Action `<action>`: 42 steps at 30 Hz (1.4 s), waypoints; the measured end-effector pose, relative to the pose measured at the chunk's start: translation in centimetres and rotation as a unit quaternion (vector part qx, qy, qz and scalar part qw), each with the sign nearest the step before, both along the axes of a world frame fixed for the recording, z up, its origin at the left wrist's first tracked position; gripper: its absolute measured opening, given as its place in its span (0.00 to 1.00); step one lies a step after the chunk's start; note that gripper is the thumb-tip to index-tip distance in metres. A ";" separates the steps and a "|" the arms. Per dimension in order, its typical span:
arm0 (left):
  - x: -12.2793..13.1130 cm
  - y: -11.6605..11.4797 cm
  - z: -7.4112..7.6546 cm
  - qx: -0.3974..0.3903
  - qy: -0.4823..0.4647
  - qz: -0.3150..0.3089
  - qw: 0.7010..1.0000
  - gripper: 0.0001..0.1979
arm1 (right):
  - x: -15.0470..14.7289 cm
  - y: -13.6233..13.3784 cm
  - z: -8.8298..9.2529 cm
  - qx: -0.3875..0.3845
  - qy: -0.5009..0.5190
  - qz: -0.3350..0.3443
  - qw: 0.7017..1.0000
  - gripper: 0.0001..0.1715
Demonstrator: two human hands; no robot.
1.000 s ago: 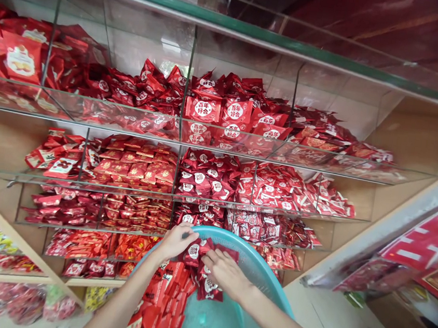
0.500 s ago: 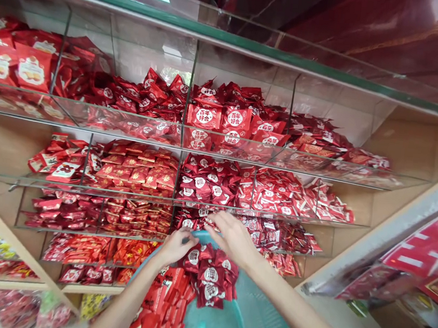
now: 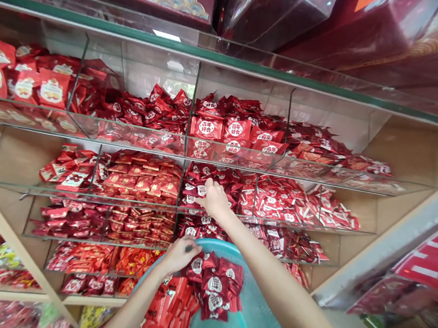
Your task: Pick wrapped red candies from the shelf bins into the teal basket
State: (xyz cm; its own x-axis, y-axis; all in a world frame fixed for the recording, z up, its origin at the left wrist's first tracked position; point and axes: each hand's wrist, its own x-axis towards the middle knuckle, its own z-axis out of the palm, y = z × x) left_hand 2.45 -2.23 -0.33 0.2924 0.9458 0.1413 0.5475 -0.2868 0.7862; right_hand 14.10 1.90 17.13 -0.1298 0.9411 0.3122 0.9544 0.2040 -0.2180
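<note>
My left hand [image 3: 182, 254] is closed at the left rim of a turquoise plastic basket [image 3: 270, 289], with its fingertips partly hidden. Beside it, maroon candy packets [image 3: 214, 284] with round white labels are piled in the basket, and red packets [image 3: 173, 305] lie to their left. My right hand [image 3: 215, 201] reaches over the basket to a shelf compartment of matching maroon packets [image 3: 190, 187]. Its thumb and curled fingers are apart, up against the packets at the front; the fingertips are partly hidden.
Glass panels divide the stepped shelves, and the glass edge [image 3: 140, 206] runs below my right wrist. Red packets [image 3: 207, 128] fill the tier above. Wrapped gift boxes [image 3: 274, 13] stand on the top shelf. A slanted wooden board [image 3: 18, 247] bounds the lower left.
My right hand has moved up from above the basket to the maroon packets on the shelf. My left hand has stayed at the basket, and the view has shifted slightly upward.
</note>
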 end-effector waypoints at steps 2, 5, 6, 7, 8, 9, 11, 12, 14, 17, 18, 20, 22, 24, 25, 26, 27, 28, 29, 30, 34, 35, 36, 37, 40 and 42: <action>0.0 0.0 0.0 0.001 0.001 0.002 1.000 0.19 | 0.2 0.1 0.0 -0.009 0.001 -0.006 1.000 0.25; 0.0 0.0 0.0 0.001 -0.004 0.002 1.000 0.20 | 0.8 -0.1 0.2 -0.024 0.013 -0.001 1.000 0.24; 0.0 0.0 0.0 0.002 -0.007 0.002 1.000 0.20 | 1.1 -0.4 0.3 -0.023 0.021 0.008 0.999 0.24; 0.0 0.0 -0.1 0.001 -0.010 0.001 1.000 0.20 | 1.4 -0.8 0.5 -0.019 0.029 0.021 0.999 0.24; 0.0 0.0 -0.1 0.000 -0.011 0.000 1.000 0.20 | 1.9 -1.4 0.6 -0.010 0.041 0.035 0.998 0.23; 0.0 0.0 -0.1 -0.001 -0.012 0.000 1.000 0.19 | 2.4 -2.1 0.8 0.004 0.056 0.052 0.997 0.22; 0.0 0.0 0.0 -0.005 -0.014 0.000 1.000 0.19 | 3.7 -4.1 1.2 0.034 0.097 0.100 0.990 0.22; 0.0 -0.1 0.1 -0.007 -0.015 0.000 1.000 0.20 | 4.4 -5.2 1.2 0.041 0.119 0.131 0.983 0.22; 0.0 -0.2 0.3 -0.011 -0.016 0.001 1.000 0.20 | 6.0 -7.4 0.8 0.023 0.154 0.195 0.968 0.22; 0.0 -0.4 0.6 -0.017 -0.016 -0.001 1.000 0.19 | 8.4 -9.5 -1.7 -0.067 0.169 0.249 0.951 0.22; 0.0 -0.5 0.6 -0.015 -0.016 -0.001 1.000 0.19 | 9.0 -9.8 -2.9 -0.096 0.167 0.249 0.949 0.22; 0.1 -0.5 0.6 -0.007 -0.020 -0.001 1.000 0.19 | 10.1 -9.8 -5.7 -0.132 0.150 0.224 0.954 0.22; 0.0 -0.5 0.5 0.001 -0.022 -0.004 1.000 0.18 | 10.7 -9.4 -8.1 -0.147 0.118 0.190 0.963 0.21; 0.0 -0.4 0.4 0.006 -0.020 -0.009 1.000 0.18 | 11.0 -9.0 -9.7 -0.157 0.090 0.170 0.969 0.22; 0.0 -0.3 0.4 0.008 -0.018 -0.011 1.000 0.18 | 11.0 -8.9 -10.3 -0.163 0.081 0.166 0.969 0.22; 0.0 -0.3 0.4 0.010 -0.016 -0.012 1.000 0.18 | 11.1 -8.8 -10.6 -0.167 0.074 0.165 0.969 0.22; 0.0 -0.3 0.4 0.010 -0.014 -0.013 1.000 0.18 | 11.0 -8.7 -10.9 -0.171 0.069 0.165 0.969 0.22; 0.0 -0.3 0.4 0.009 -0.013 -0.013 1.000 0.18 | 11.0 -8.7 -11.1 -0.175 0.064 0.166 0.968 0.21; 0.0 -0.4 0.5 0.007 -0.012 -0.011 1.000 0.18 | 11.0 -8.6 -11.3 -0.181 0.061 0.166 0.967 0.21; 0.0 -0.4 0.6 0.005 -0.011 -0.010 1.000 0.18 | 11.0 -8.5 -11.5 -0.189 0.059 0.166 0.966 0.21; 0.0 -0.7 0.8 0.001 -0.004 -0.009 1.000 0.19 | 11.0 -8.2 -12.4 -0.219 0.062 0.155 0.961 0.21; 0.0 -0.7 0.8 0.002 -0.002 -0.009 1.000 0.19 | 11.0 -8.2 -12.6 -0.219 0.068 0.152 0.961 0.22; 0.0 -0.7 0.8 0.002 -0.001 -0.010 1.000 0.19 | 10.9 -8.2 -12.8 -0.216 0.073 0.151 0.962 0.22; 0.0 -0.6 0.8 0.003 0.001 -0.010 1.000 0.19 | 10.9 -8.2 -12.9 -0.212 0.076 0.150 0.963 0.23; 0.0 -0.5 0.6 0.006 0.007 -0.013 1.000 0.19 | 10.7 -8.3 -13.2 -0.195 0.065 0.139 0.969 0.22; 0.0 -0.5 0.6 0.008 0.011 -0.012 1.000 0.19 | 10.6 -8.5 -13.4 -0.181 0.050 0.128 0.974 0.22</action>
State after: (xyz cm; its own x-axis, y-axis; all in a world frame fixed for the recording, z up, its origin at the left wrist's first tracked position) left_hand 2.48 -2.74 0.25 0.3177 0.9364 0.1491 0.5575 -0.3116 0.7695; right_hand 24.68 -6.55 3.75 -0.3614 0.9323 -0.0109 0.8522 0.3255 -0.4097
